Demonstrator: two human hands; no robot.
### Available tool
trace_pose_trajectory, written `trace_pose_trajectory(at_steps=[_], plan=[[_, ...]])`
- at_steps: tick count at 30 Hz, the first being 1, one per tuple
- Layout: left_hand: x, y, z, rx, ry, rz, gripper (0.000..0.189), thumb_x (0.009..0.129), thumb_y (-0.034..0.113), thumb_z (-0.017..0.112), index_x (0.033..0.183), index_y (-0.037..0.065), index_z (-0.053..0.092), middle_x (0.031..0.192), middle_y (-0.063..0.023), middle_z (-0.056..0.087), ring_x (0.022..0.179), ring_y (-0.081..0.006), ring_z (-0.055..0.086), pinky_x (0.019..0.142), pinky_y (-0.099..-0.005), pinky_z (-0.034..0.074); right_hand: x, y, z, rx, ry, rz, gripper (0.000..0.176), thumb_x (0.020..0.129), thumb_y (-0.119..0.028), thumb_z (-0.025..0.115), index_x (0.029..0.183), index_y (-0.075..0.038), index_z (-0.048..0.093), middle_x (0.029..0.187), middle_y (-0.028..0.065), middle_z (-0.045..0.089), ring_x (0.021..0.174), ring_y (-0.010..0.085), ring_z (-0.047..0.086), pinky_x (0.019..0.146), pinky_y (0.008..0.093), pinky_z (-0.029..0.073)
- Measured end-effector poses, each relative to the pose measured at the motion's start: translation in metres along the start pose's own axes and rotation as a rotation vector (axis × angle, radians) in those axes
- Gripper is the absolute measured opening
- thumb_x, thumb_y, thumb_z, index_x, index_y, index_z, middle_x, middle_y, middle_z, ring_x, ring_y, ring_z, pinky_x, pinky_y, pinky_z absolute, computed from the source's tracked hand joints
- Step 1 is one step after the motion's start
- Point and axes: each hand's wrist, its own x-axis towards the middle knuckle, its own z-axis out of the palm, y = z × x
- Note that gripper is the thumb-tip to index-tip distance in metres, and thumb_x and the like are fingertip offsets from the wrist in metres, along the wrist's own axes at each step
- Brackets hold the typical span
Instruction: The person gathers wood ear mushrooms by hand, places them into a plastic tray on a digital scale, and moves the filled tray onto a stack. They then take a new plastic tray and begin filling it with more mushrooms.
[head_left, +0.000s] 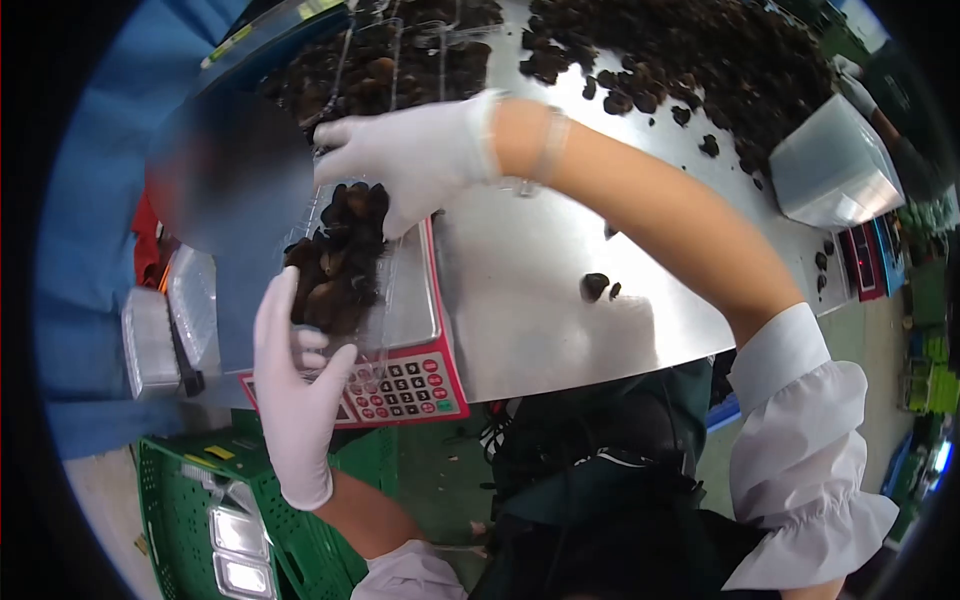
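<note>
Dark brown mushrooms [335, 265], which look like wood ears, fill a clear plastic tray [375, 335] on a red-edged digital scale [438, 345]. At the near end of the tray is my left hand [300, 385], in a white glove, its thumb and fingers around that end. White-gloved too, my right hand [420, 160] reaches over the far end with fingers spread and thumb pointing down beside the mushrooms. It is slightly smeared by motion, and I see nothing held in it.
A large heap of mushrooms [690, 50] covers the back of the metal table [540, 330]. Loose pieces [596, 287] lie nearer. A translucent bin [840, 165] and another scale [868, 260] stand right. Green crates [180, 500] and stacked clear trays [150, 340] are at left.
</note>
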Motion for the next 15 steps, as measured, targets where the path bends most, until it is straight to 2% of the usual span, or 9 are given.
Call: trace_pose_trajectory(at_steps=[2, 4, 6, 7, 8, 11, 13, 14, 15], plan=[[-0.006, 0.004, 0.005, 0.107, 0.141, 0.056, 0.076, 0.074, -0.006, 0.071, 0.145, 0.012, 0.050, 0.145, -0.0055, 0.048, 0.084, -0.0108, 0.050, 0.075, -0.0239, 0.048, -0.041, 0.008, -0.005, -0.062, 0.392, -0.016, 0.056, 0.077, -0.015, 0.076, 0.131, -0.010, 0.060, 0.129, 0.0191, 0.055, 0.113, 0.0336, 0.060, 0.096, 0.0381, 0.051], [-0.016, 0.009, 0.015, 0.166, 0.313, 0.114, 0.069, 0.075, -0.007, 0.070, 0.140, 0.010, 0.055, 0.141, -0.0050, 0.052, 0.082, -0.0108, 0.050, 0.074, -0.0233, 0.046, -0.093, 0.004, -0.017, 0.046, 0.503, 0.183, 0.048, 0.078, -0.027, 0.073, 0.122, -0.012, 0.062, 0.116, 0.0153, 0.063, 0.107, 0.0350, 0.062, 0.091, 0.0415, 0.051], [-0.030, 0.017, 0.039, 0.102, 0.457, 0.177, 0.053, 0.075, -0.011, 0.065, 0.127, 0.002, 0.063, 0.120, -0.0061, 0.065, 0.077, -0.0131, 0.053, 0.073, -0.0256, 0.045, -0.144, -0.022, -0.006, 0.202, 0.258, 0.605, 0.031, 0.081, -0.024, 0.070, 0.108, -0.009, 0.063, 0.104, 0.0128, 0.062, 0.096, 0.0332, 0.062, 0.085, 0.0441, 0.052], [-0.034, 0.009, 0.057, 0.151, 0.493, 0.371, 0.046, 0.075, -0.011, 0.062, 0.119, 0.001, 0.066, 0.109, -0.0080, 0.068, 0.076, -0.0166, 0.056, 0.072, -0.0292, 0.047, -0.173, -0.026, 0.017, -0.023, 0.167, 0.540, 0.026, 0.083, -0.020, 0.068, 0.106, -0.009, 0.064, 0.103, 0.0123, 0.062, 0.092, 0.0316, 0.062, 0.082, 0.0427, 0.052], [-0.038, 0.012, 0.077, 0.094, 0.447, 0.510, 0.039, 0.075, -0.009, 0.063, 0.112, 0.002, 0.068, 0.103, -0.0093, 0.071, 0.080, -0.0218, 0.063, 0.075, -0.0325, 0.051, -0.197, -0.027, 0.045, -0.244, 0.072, 0.468, 0.022, 0.084, -0.016, 0.065, 0.105, -0.010, 0.064, 0.102, 0.0117, 0.062, 0.089, 0.0300, 0.062, 0.079, 0.0412, 0.052], [-0.053, 0.021, 0.134, -0.148, 0.025, 0.482, 0.031, 0.077, -0.001, 0.069, 0.108, 0.004, 0.071, 0.103, -0.0118, 0.071, 0.090, -0.0288, 0.070, 0.080, -0.0372, 0.056, -0.229, -0.032, 0.076, -0.250, -0.043, 0.522, 0.032, 0.083, -0.018, 0.072, 0.113, -0.012, 0.065, 0.104, 0.0080, 0.063, 0.091, 0.0255, 0.062, 0.080, 0.0348, 0.052], [-0.052, 0.010, 0.172, -0.228, -0.115, 0.514, 0.030, 0.080, 0.001, 0.070, 0.110, 0.005, 0.071, 0.103, -0.0125, 0.071, 0.091, -0.0296, 0.070, 0.079, -0.0379, 0.056, -0.240, -0.026, 0.083, -0.107, 0.123, 0.447, 0.034, 0.082, -0.011, 0.069, 0.116, -0.011, 0.065, 0.105, 0.0096, 0.063, 0.091, 0.0267, 0.062, 0.080, 0.0362, 0.053], [-0.054, 0.007, 0.184, -0.259, -0.167, 0.444, 0.027, 0.082, -0.002, 0.069, 0.108, 0.004, 0.072, 0.105, -0.0133, 0.071, 0.093, -0.0261, 0.069, 0.080, -0.0345, 0.055, -0.244, -0.026, 0.078, -0.106, 0.127, 0.447, 0.034, 0.082, -0.011, 0.069, 0.116, -0.011, 0.065, 0.105, 0.0096, 0.063, 0.091, 0.0267, 0.062, 0.080, 0.0362, 0.053], [-0.055, 0.001, 0.193, -0.270, -0.188, 0.411, 0.026, 0.082, -0.001, 0.069, 0.108, 0.004, 0.071, 0.104, -0.0127, 0.071, 0.091, -0.0267, 0.069, 0.078, -0.0348, 0.055, -0.241, -0.028, 0.063, 0.077, 0.317, 0.596, 0.033, 0.081, -0.005, 0.062, 0.114, -0.009, 0.065, 0.105, 0.0114, 0.062, 0.090, 0.0271, 0.063, 0.080, 0.0358, 0.053]])
